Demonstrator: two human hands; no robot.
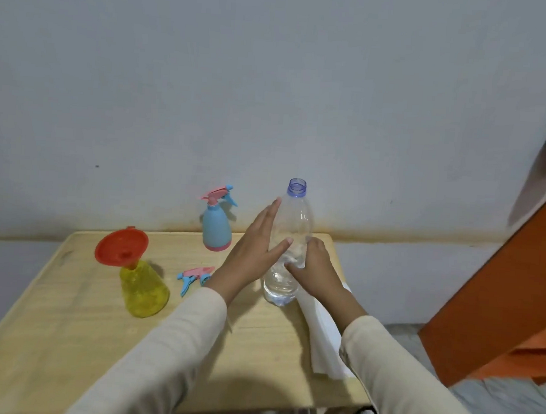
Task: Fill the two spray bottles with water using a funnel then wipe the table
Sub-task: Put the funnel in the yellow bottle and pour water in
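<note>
Reaching in from the bottom edge with both arms in cream sleeves [160, 360]. Laying the left hand [256, 247] against the left side of the clear water bottle [296, 214], just right of the frame's centre, with fingers straight and together and the thumb spread across the plastic. Wrapping the right hand [314, 267] round the bottle's lower right side, fingers curled onto it. Showing the bottle upright and uncapped on the wooden table [66, 322], with only a little water sitting in its base. Showing, at the left of the frame, the yellow spray bottle [143, 290] standing with the red funnel [120, 247] seated in its open neck. Showing the blue spray bottle [216, 232] just left of centre, near the table's far edge, wearing its pink and blue trigger top [219, 195]. Showing a loose spray head [195, 275] lying on its side between the two spray bottles, beside the left wrist. Holding the right forearm over a white sheet [324, 338], possibly a cloth or paper towel, lying along the table's right edge.
</note>
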